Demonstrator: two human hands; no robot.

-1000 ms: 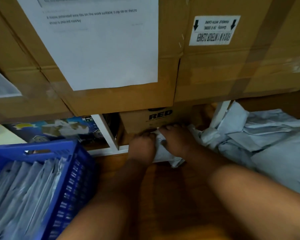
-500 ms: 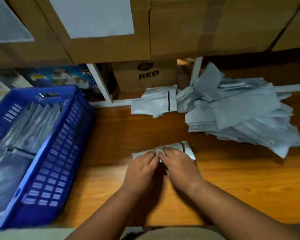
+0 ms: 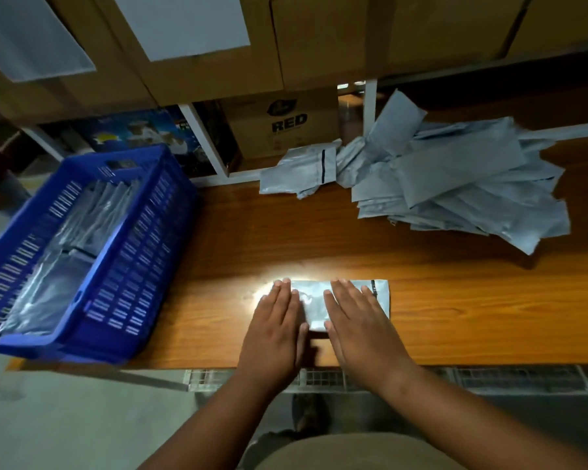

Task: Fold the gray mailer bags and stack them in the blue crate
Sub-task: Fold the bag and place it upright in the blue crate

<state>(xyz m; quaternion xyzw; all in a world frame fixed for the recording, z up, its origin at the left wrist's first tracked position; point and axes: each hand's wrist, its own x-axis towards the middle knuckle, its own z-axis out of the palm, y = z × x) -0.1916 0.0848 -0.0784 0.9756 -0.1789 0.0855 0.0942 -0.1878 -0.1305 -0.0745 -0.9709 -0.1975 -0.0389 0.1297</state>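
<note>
Palms are pressing down as we are flattening one gray mailer bag [image 3: 314, 305] on the counter [image 3: 455, 317], left hand [image 3: 275, 325] and right hand [image 3: 357, 320] both spread flat to crease it before the blue crate [image 3: 143, 266].

"RED" in black caps on brown cardboard box [image 3: 279, 130] under shelf, round logo above it unreadable

Cardboard boxes [image 3: 319, 39] stand stacked behind the wooden table [image 3: 455, 300].
</note>
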